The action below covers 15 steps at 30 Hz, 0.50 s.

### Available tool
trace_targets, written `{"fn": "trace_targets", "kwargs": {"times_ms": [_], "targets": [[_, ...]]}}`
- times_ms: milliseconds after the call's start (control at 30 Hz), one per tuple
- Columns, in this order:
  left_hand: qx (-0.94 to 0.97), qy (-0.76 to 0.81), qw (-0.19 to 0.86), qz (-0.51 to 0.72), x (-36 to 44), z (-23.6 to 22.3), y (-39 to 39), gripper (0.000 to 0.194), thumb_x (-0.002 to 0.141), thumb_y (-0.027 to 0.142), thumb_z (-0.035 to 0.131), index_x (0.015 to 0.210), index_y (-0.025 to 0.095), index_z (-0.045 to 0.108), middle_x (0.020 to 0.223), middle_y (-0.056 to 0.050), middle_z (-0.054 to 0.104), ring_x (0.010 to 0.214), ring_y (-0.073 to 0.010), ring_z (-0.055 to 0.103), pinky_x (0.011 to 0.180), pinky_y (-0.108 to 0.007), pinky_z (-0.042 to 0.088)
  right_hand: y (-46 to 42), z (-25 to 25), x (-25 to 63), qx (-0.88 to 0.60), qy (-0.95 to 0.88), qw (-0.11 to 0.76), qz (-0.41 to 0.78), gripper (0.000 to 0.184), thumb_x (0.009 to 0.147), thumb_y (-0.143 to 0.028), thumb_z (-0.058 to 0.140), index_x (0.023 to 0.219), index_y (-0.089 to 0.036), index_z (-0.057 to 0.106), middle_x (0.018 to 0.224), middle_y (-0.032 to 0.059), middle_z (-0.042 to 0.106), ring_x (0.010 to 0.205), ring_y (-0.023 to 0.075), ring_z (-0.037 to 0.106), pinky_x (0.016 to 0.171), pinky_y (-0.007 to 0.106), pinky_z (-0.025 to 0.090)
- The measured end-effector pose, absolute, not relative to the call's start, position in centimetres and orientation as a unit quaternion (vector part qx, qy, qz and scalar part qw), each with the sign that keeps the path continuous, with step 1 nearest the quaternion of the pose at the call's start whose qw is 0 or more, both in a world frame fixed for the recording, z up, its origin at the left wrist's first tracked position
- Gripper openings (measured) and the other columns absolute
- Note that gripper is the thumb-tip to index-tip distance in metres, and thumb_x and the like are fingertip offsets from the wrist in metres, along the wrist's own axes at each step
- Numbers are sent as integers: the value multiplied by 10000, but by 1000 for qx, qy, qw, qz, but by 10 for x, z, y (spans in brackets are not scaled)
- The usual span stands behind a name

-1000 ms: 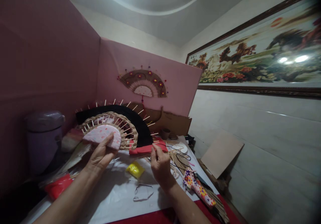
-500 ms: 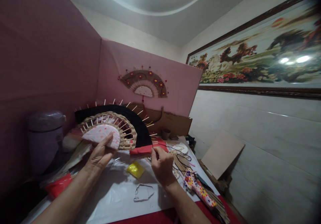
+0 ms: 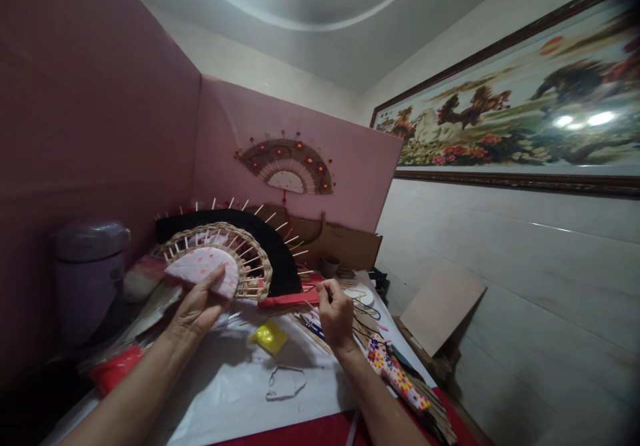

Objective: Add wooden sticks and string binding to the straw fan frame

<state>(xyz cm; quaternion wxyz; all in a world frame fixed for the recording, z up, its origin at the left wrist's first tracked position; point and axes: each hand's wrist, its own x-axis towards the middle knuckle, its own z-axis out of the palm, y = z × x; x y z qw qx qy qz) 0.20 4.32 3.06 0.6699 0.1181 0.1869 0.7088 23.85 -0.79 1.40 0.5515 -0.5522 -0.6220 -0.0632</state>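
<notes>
My left hand (image 3: 203, 306) grips a half-round woven fan (image 3: 260, 253) by its pink dotted base (image 3: 205, 267), thumb in front and the other fingers behind. Light sticks spread out from the base through a braided tan band (image 3: 264, 269) and a wide black band (image 3: 284, 259). Their tips stand out past the black edge. To the right of the fan's lower right corner, my right hand (image 3: 336, 313) is closed in a pinch on a thin black cord (image 3: 311, 291). This cord runs from the fan's black edge to my fingertips. More black cord lies on the table behind that hand.
A yellow packet (image 3: 269, 337) and a bent pale strip (image 3: 285, 383) lie on the white table cover (image 3: 225, 393). A flowered, folded piece (image 3: 397, 373) rests at the right. Another decorated fan (image 3: 287, 166) hangs on the pink board (image 3: 350, 153). A lilac canister (image 3: 90, 286) stands left.
My right hand has moved right and slightly up, away from the fan's edge, drawing the cord out. The fan has tilted a little in my left hand.
</notes>
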Motion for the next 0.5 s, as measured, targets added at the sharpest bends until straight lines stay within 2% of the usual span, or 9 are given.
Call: {"fn": "trace_targets", "kwargs": {"times_ms": [267,500], "targets": [[142,195,667,704,4,32,41,277,764,-12,501,920,180,625,741,-29,685,618,-131,651,586,-233,561,-9,12,240,-527,-636,559,-74,253,861,-349,434,751,-174,578,564,-17,540,491,104,461,505,205,295],[141,201,662,708,4,31,43,253,773,-22,482,875,163,621,715,-16,685,598,-114,649,584,-224,558,-14,13,233,-465,-660,583,-93,204,849,-289,468,716,-167,564,551,-22,524,479,92,444,504,202,303]]}}
